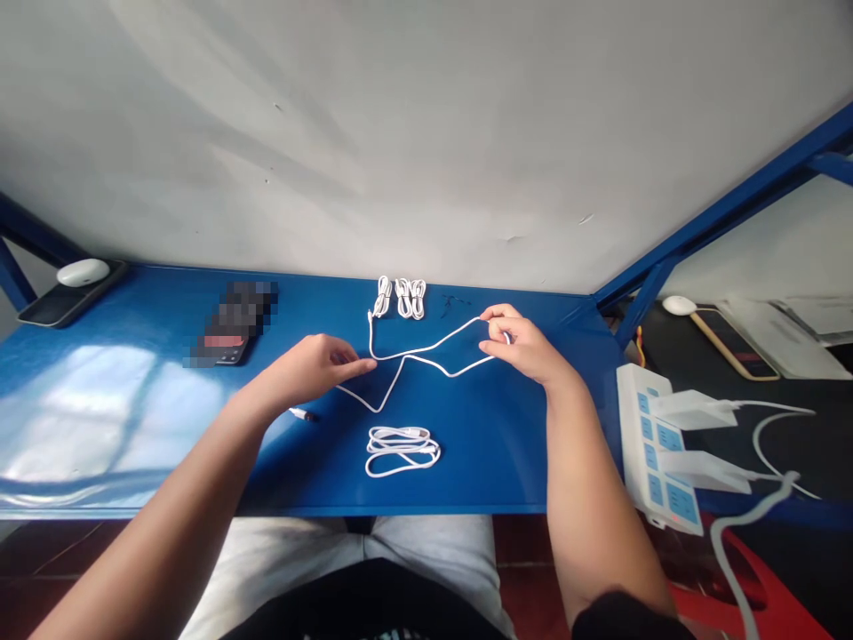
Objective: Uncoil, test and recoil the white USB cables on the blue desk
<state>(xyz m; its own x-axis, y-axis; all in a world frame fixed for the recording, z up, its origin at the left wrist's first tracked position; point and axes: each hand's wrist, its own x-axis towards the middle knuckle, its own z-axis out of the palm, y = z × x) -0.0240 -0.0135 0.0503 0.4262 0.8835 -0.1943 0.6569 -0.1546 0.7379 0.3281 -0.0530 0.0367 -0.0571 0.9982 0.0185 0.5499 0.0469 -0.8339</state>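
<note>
Above the blue tabletop (466, 462), my right grip (523, 347) is closed on the white charging cable (433, 345); my left grip (310, 369), beside it, I can't call open or closed. A hard tug could tangle the slack.

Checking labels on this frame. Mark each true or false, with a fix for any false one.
1. The right hand pinches a white cable. True.
2. The left hand holds the coiled white cable. False: the coil lies on the blue table, and neither hand touches it.
3. Two white chargers are plugged into the power strip. True.
4. The pen lies beside the right hand. False: it lies near the left hand.
</note>
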